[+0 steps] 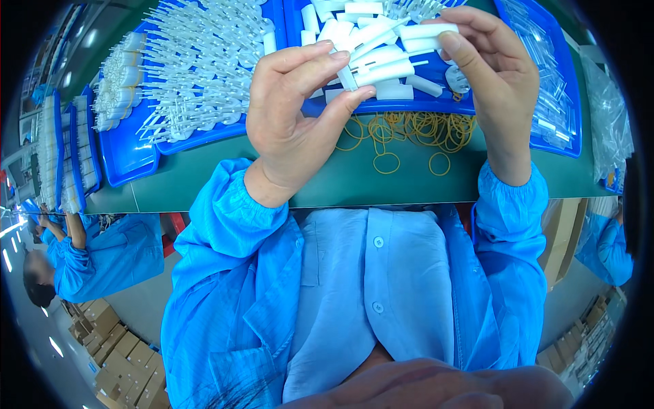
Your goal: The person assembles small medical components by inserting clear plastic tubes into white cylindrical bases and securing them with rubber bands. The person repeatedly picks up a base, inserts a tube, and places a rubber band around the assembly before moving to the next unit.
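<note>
My left hand is raised at the near side of the middle blue tray. Its thumb and fingers pinch a small translucent white plastic piece. To the right, my right hand grips a short white tube between thumb and fingers, over the same tray. Loose white tubes lie heaped beneath and between both hands, some with thin stems sticking out. Part of the heap is hidden by my fingers. A white round-based part rests beside my right thumb.
Yellow rubber bands lie on the green table before the tray. A left blue tray adjoins thin-stemmed white parts; clear tubes fill the right one. Co-workers in blue and cardboard boxes are beyond.
</note>
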A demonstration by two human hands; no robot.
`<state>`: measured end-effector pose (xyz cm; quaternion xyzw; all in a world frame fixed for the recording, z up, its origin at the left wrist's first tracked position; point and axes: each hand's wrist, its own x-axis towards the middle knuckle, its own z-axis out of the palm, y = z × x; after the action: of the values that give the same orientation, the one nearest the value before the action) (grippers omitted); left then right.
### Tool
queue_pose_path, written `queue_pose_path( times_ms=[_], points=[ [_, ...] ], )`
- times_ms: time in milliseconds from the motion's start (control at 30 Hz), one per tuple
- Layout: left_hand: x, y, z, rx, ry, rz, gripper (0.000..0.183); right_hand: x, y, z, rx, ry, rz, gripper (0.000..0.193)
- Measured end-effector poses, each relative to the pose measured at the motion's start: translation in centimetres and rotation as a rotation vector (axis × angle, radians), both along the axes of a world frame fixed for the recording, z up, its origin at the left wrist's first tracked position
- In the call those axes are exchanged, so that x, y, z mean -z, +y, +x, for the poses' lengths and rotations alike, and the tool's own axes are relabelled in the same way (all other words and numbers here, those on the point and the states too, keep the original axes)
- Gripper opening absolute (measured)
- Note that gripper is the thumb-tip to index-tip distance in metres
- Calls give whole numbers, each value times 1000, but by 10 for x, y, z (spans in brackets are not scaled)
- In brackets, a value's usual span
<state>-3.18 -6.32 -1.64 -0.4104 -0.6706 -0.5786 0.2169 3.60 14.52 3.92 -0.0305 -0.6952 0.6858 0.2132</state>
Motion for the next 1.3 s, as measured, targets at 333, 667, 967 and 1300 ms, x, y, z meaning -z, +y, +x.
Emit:
queue_pose_path(
  times_ms=[333, 667, 967, 1300],
  points=[
    [-5, -3, 3, 90, -73, -48, 46, 14, 10, -1, -214, 7, 45, 26],
    [-6, -4, 1, 8, -60, -110, 46, 15, 11, 0, -181, 3, 56, 26],
    [-8, -5, -3, -93, 18, -175, 45, 13, 5, 0, -228, 52, -33, 23],
    [-12, -5, 1, -91, 55, -219, 45, 13, -6, 2, -237, -26, -53, 20]
  ],
)
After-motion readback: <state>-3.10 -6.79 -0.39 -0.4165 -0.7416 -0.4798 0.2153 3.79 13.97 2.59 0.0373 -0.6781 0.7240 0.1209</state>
